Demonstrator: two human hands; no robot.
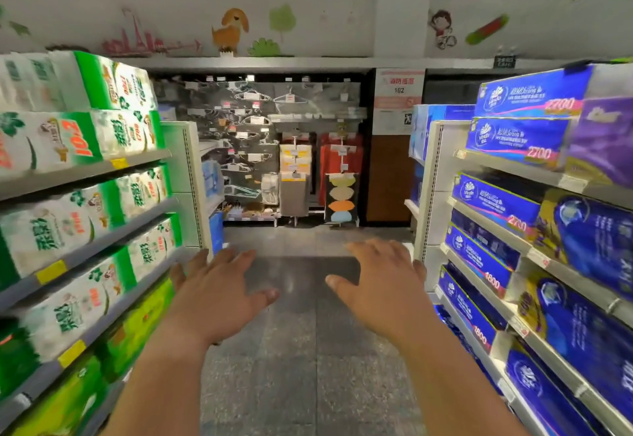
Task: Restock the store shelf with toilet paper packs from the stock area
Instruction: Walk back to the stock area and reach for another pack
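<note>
I see both hands out front, empty — left hand [219,290] and right hand [383,285] with fingers spread wide, palms down over the aisle floor [308,367]. Green toilet paper packs [82,216] fill the left shelf [85,170], marked "1700", "10+2". Blue packs [496,202] on the right shelf [513,168] read "Vinda", "2700", "1800". The far sign [399,90] reads "102" — floor open between shelf edges.

Two hands show at the lower middle: left hand [214,293], right hand [378,285]. Two shelf units flank the aisle: left shelving [85,170], right shelving [513,240]. Packs are too many and blurred to count.
</note>
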